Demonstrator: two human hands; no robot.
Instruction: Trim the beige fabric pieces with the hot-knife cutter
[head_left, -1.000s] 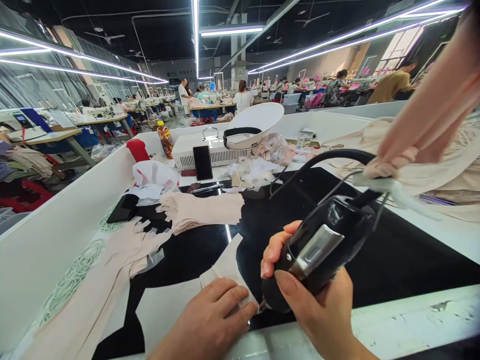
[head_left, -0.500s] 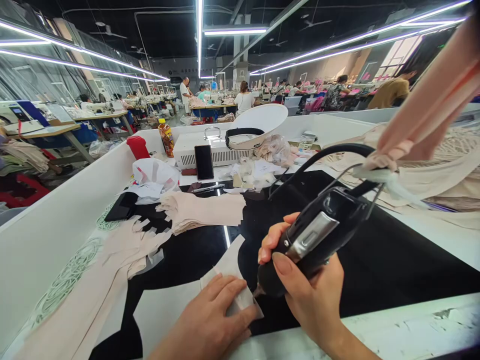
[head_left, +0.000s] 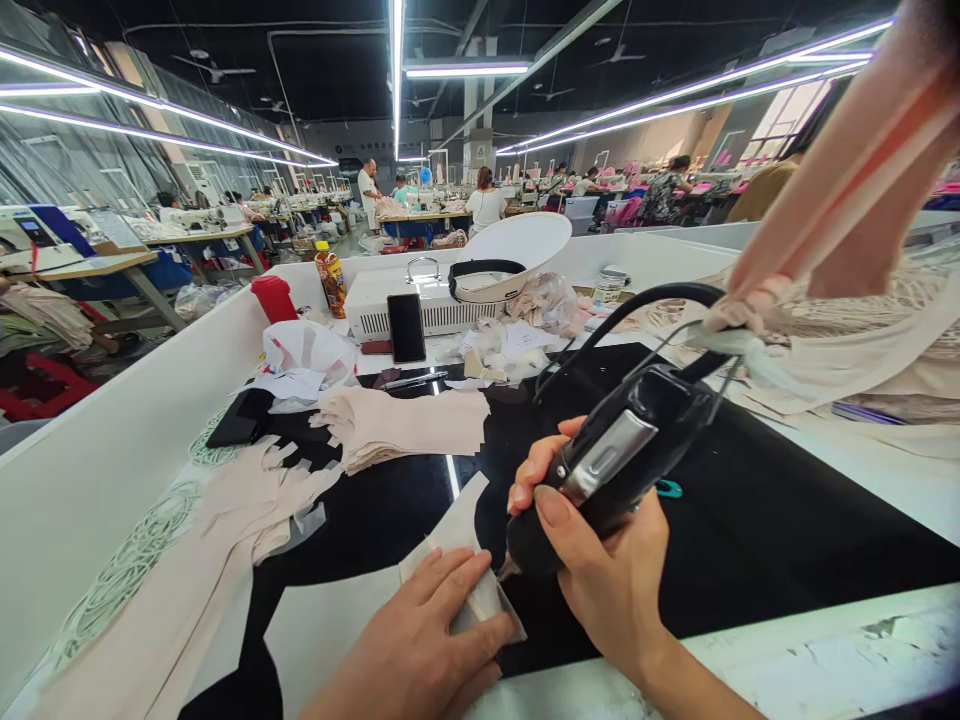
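Note:
My right hand [head_left: 619,590] is wrapped round a black corded handheld tool [head_left: 667,415] with a silver plate on its side. Its narrow tip points down and left, at the right edge of a small whitish piece of material [head_left: 457,520]. My left hand [head_left: 424,630] lies on that piece, fingers stretched and pressing it down near the tip. Under it spreads a larger white flat piece [head_left: 319,625]. Whether the tip touches the edge, I cannot tell. Pink cloth strips [head_left: 817,190] are tied at the tool's upper end.
A stack of beige fabric pieces [head_left: 412,420] lies on the black work surface [head_left: 750,540]. Long beige pieces [head_left: 172,570] and green cord [head_left: 124,550] run along the left wall. Behind stand a phone [head_left: 406,328], a vented white box [head_left: 367,305] and a bottle [head_left: 330,280].
The tool and my right hand have shifted slightly left and up along the piece's edge. A teal object behind my right hand now shows more. My left hand stays nearly in place.

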